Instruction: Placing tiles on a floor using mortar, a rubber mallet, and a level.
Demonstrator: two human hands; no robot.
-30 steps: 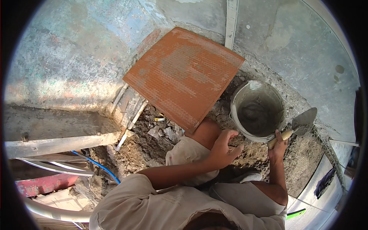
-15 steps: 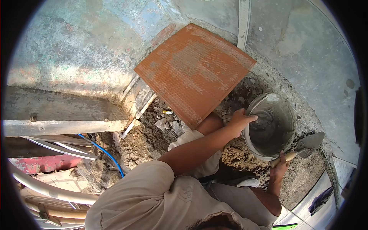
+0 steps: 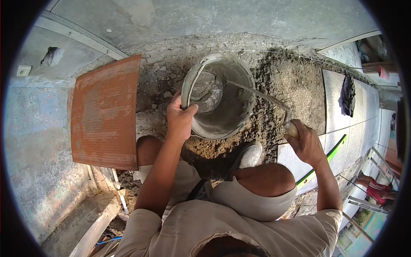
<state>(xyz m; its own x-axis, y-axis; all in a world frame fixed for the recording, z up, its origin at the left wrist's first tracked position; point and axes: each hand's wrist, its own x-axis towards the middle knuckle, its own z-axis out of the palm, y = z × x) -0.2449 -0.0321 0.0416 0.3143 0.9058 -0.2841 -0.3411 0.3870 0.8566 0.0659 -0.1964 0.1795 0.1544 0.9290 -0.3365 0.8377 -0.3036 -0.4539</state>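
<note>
A grey, cement-smeared bucket (image 3: 231,126) is tipped to the left in front of me, with wet grey mortar (image 3: 206,92) gathered along its left inner side. My left hand (image 3: 180,118) grips the bucket's left rim, thumb over the edge. My right hand (image 3: 306,143) is closed round the wooden handle of a trowel (image 3: 267,97). The trowel's blade, seen nearly edge-on, reaches left over the bucket's right rim, its tip inside the bucket near the mortar.
A brown tile (image 3: 105,115) leans at the left by the wall. Rough mortar bed (image 3: 299,85) lies right of the bucket, then laid pale tiles (image 3: 364,103) bearing a dark cloth (image 3: 347,96) and a green level (image 3: 327,158). A string (image 3: 295,53) runs along the far wall. A person in red (image 3: 379,190) is at far right.
My view has swung to the right. The right hand has raised the trowel from beside the bucket's near rim and brought its blade into the bucket. The left hand still holds the rim.
</note>
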